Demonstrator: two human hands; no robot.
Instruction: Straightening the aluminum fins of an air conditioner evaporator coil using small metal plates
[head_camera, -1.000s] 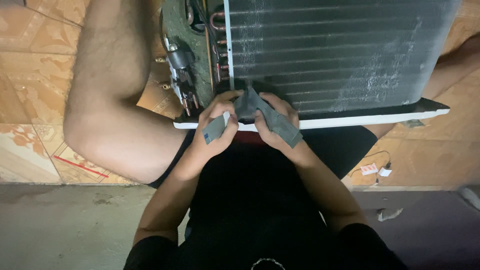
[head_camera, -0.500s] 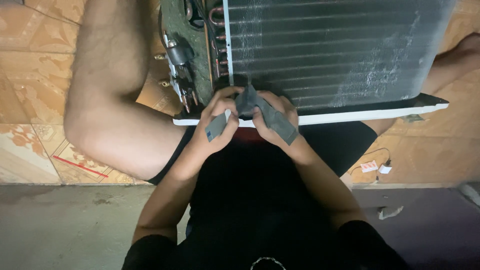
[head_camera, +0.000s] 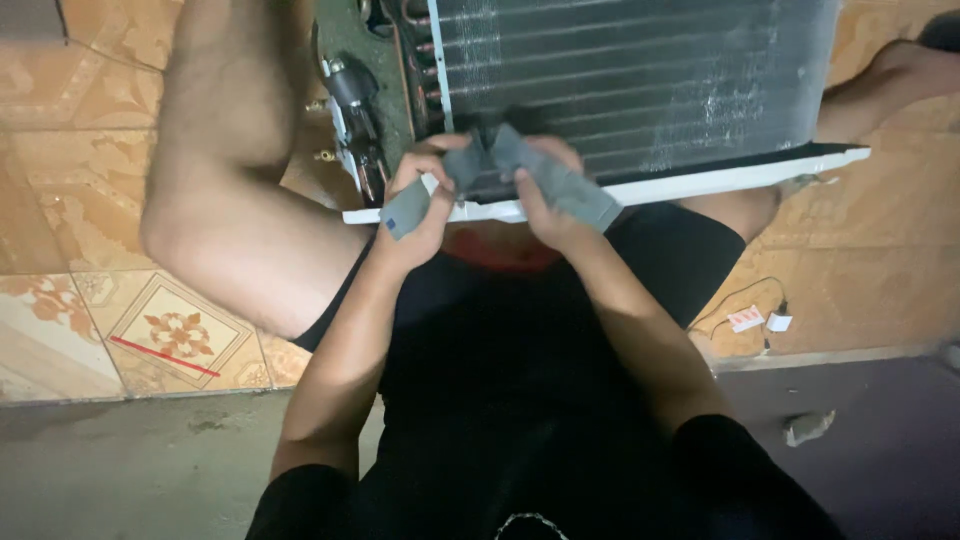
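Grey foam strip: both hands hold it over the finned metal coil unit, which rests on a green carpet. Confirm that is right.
Not quite. The head view shows the finned metal coil unit on an orange patterned tile floor, not a carpet. Both the left hand and right hand do hold the grey foam strip.

Person viewed from above. Black short-sleeved top, the sleeves ending above the elbows; forearms bare. Black shorts; both legs bare from mid-thigh down. A band of red cloth shows at the waist between top and shorts. Left hand (head_camera: 420, 205) and right hand (head_camera: 540, 190) bare: no gloves, rings, watch or wristband visible. A small pale marking sits at the neckline.
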